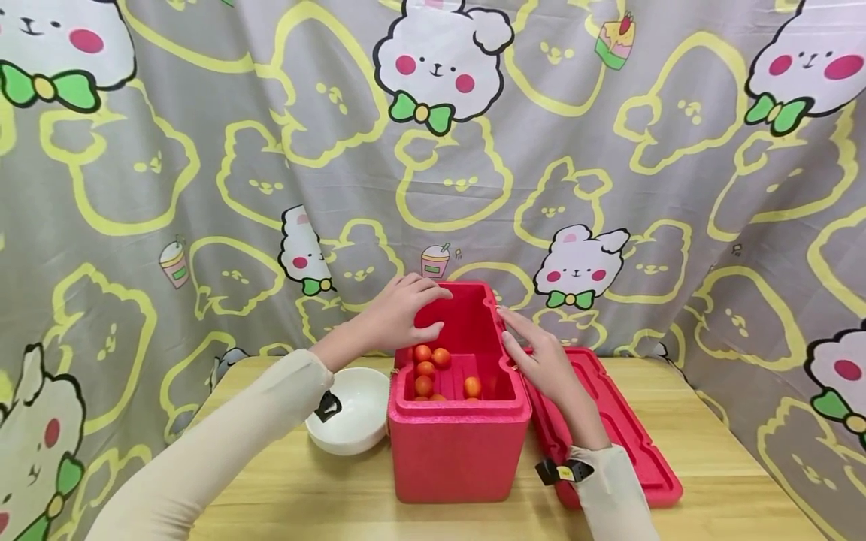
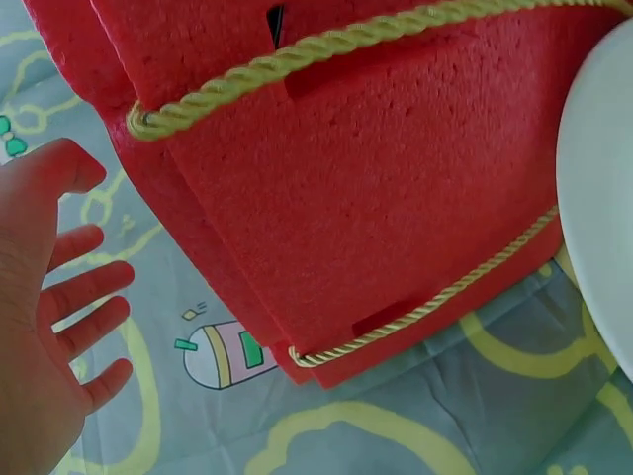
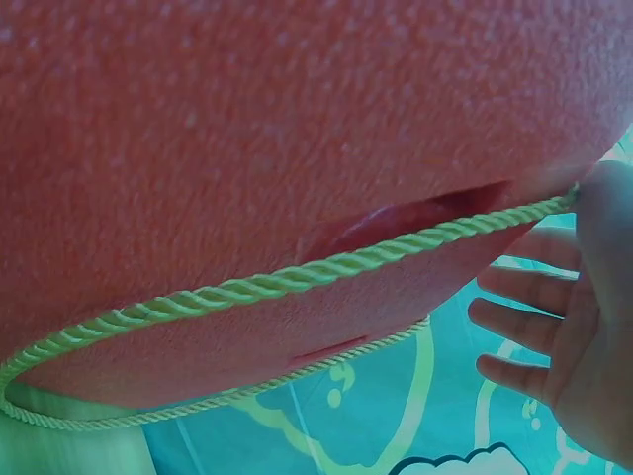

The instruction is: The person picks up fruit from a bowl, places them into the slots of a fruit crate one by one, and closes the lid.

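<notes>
A red foam box (image 1: 461, 462) stands uncovered on the table, with several cherry tomatoes (image 1: 424, 385) on its floor. My left hand (image 1: 404, 312) hovers over the box's left rim, fingers bent loosely and nothing between them. In the left wrist view that hand (image 2: 59, 297) appears beyond the box's rope-strung side, apart from it. At the right rim is my right hand (image 1: 544, 361), its fingers extended along the edge. The right wrist view shows this hand (image 3: 584, 336) beside the box wall near a yellow rope handle (image 3: 297, 280); whether it touches the rim is hard to tell.
A white bowl (image 1: 358, 413) sits left of the box, close against it. To the right, the red lid (image 1: 649, 462) lies on the wooden table (image 1: 717, 458). Behind everything hangs a patterned curtain (image 1: 467, 180).
</notes>
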